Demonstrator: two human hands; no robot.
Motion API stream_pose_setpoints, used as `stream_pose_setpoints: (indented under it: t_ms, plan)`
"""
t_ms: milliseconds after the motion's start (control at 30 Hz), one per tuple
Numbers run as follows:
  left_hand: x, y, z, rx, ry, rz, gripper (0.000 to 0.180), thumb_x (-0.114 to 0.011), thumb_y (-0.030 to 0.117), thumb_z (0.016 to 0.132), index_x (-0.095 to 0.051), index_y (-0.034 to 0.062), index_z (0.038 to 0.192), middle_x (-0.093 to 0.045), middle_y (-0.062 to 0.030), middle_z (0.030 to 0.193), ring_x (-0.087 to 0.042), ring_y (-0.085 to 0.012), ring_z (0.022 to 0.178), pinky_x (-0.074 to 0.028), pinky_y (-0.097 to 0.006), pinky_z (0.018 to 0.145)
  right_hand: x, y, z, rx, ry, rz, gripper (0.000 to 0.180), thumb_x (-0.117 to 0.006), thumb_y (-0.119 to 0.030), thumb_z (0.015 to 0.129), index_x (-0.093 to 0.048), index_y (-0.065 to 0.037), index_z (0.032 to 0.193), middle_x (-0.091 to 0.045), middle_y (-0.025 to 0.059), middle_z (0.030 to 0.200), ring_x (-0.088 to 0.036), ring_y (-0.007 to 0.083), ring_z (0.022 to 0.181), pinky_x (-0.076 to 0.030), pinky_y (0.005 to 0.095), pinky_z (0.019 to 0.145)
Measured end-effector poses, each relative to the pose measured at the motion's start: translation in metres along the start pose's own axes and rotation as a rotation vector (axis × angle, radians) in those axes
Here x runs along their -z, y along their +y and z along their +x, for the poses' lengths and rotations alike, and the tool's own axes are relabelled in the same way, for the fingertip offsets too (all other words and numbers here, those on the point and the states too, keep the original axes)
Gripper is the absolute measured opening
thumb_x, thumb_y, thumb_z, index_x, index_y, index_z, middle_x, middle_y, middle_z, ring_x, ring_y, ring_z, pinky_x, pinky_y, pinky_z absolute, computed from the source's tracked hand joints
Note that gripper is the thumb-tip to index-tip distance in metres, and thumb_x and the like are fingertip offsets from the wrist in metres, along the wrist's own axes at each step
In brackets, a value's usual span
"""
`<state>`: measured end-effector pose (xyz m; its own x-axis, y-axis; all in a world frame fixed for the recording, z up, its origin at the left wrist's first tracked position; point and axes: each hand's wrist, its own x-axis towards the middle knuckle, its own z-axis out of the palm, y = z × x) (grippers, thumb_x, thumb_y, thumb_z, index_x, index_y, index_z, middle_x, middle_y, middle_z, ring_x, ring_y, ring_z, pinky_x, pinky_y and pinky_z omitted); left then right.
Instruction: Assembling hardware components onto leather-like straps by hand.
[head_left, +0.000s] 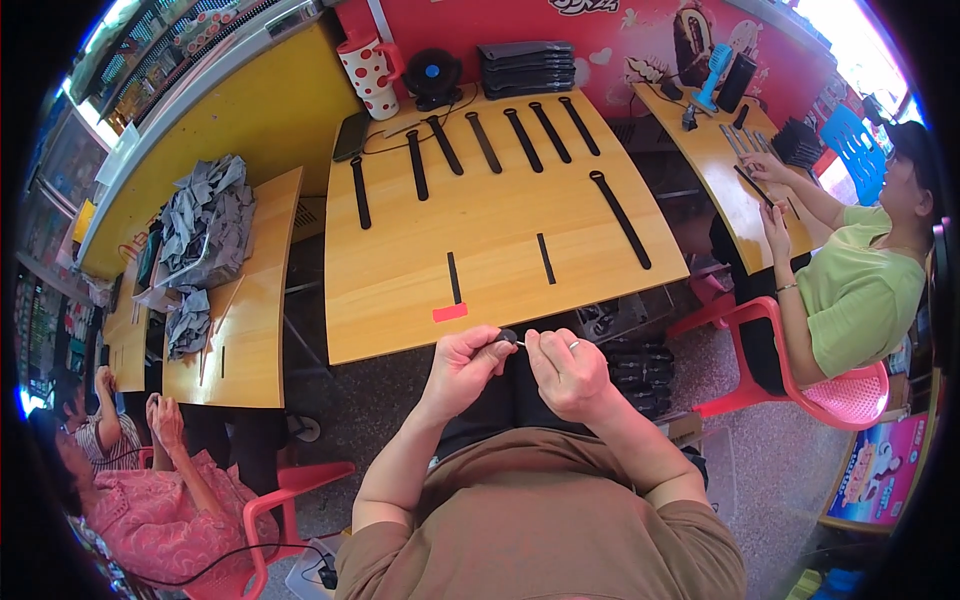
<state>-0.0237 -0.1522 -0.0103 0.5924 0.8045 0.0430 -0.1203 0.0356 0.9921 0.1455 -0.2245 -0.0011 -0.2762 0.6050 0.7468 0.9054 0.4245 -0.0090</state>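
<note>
Yellow-brown wood is filling the middle of my view, and I am taking that table (385,300) as my landmark. At its near edge, the left hand (466,362) is pinching a small black piece (508,335) between thumb and fingertips. Just right of it along the same edge, the right hand (568,370), its fingers bunched together, is holding a thin pale thing (521,344) whose tip is pointing at the piece. Whether the two are touching, I am not managing to tell from this far off.

Toward the table's far edge, seven black straps (483,142) are lying in a loose row, each showing a wider, looped end; another long strap (620,219) is lying near the table's right edge. Nearer the front, two short dark strips (546,258) are lying apart, the left one ending by a red tag (450,312).

I am reading the step in hand as close fingertip work on the black piece, perhaps working the pale thing into or out of it. As I am judging it, the next move is calling for a steady left pinch and a small, straight right-hand push or pull.
</note>
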Motion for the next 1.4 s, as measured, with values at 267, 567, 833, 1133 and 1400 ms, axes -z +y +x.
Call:
stream_pose_setpoints:
  t_ms: [267,567,833,1133,1400]
  plan:
    - [-0.013,-0.009,-0.004,-0.238,0.116,0.070,0.009,-0.062,0.007,0.094,-0.068,0.0005,0.092,-0.057,0.0028,0.064,-0.044,-0.0013,0.050,-0.032,-0.017,0.044,-0.026,-0.012,-0.010,-0.186,0.210,0.219,0.035,-0.063,-0.001,0.066,-0.063,0.011,0.099,-0.054,0.0108,0.079,-0.057,0.0214,0.062,-0.044,0.0282,0.046]
    - [0.013,0.000,-0.004,0.040,-0.101,0.101,0.010,-0.064,0.006,0.092,-0.069,-0.0005,0.087,-0.054,0.0039,0.063,-0.045,-0.0033,0.056,-0.036,-0.020,0.050,0.000,0.014,0.001,0.195,-0.036,0.061,0.027,-0.065,-0.005,0.068,-0.066,0.008,0.091,-0.053,0.0083,0.076,-0.055,0.0172,0.062,-0.044,0.0248,0.046]
    - [0.027,0.034,0.009,-0.055,-0.449,0.661,0.015,-0.065,0.004,0.083,-0.057,-0.0036,0.072,-0.055,-0.0165,0.061,-0.051,-0.0266,0.053,-0.042,-0.035,0.054,0.005,0.024,0.010,0.495,-0.136,-0.002,0.023,-0.064,-0.012,0.068,-0.066,0.005,0.084,-0.055,0.0058,0.074,-0.054,0.0154,0.064,-0.042,0.0245,0.048]
    - [0.017,0.034,0.022,0.095,-0.778,1.109,0.010,-0.061,0.007,0.076,-0.065,-0.0006,0.072,-0.064,-0.0218,0.075,-0.063,-0.0395,0.078,-0.049,-0.047,0.063,-0.006,0.014,0.003,0.724,-0.361,0.051,0.013,-0.061,-0.019,0.066,-0.058,-0.007,0.064,-0.050,0.0029,0.067,-0.050,0.0152,0.062,-0.036,0.0253,0.047]
    - [0.017,0.028,0.019,0.096,-0.696,1.165,0.011,-0.061,0.007,0.077,-0.067,-0.0014,0.080,-0.065,-0.0210,0.076,-0.064,-0.0383,0.077,-0.050,-0.043,0.064,-0.004,0.012,0.010,0.711,-0.452,0.037,0.012,-0.060,-0.018,0.065,-0.057,-0.006,0.064,-0.048,0.0026,0.066,-0.049,0.0157,0.061,-0.036,0.0261,0.047]
